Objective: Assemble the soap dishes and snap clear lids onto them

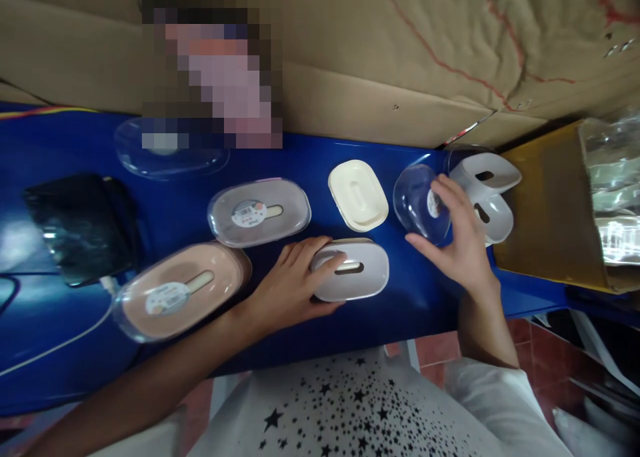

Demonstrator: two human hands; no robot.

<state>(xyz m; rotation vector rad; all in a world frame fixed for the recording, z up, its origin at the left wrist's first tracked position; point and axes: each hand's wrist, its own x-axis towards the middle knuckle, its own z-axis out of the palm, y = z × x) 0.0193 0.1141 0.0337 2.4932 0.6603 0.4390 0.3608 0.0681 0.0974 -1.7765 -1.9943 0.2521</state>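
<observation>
My left hand (295,277) is wrapped round a light grey oval box (373,277) with a slot in its top; one finger lies over the slot. My right hand (463,244) grips a clear plastic lid (417,207) with a round sticker, its thumb at the near edge and its fingers by the sticker. Between the hands, farther back, a cream oval tray (357,194) lies flat. To the left are a grey slotted box (287,220) and a pink slotted box (200,310), both under clear stickered covers.
Two slotted grey shells (503,170) lean together at the right, beside a cardboard box (547,204) holding clear plastic pieces. A black pouch-like item (80,224) and a white cable (65,347) lie left. Another clear lid (135,154) rests behind. Cardboard (350,104) lines the blue table's back.
</observation>
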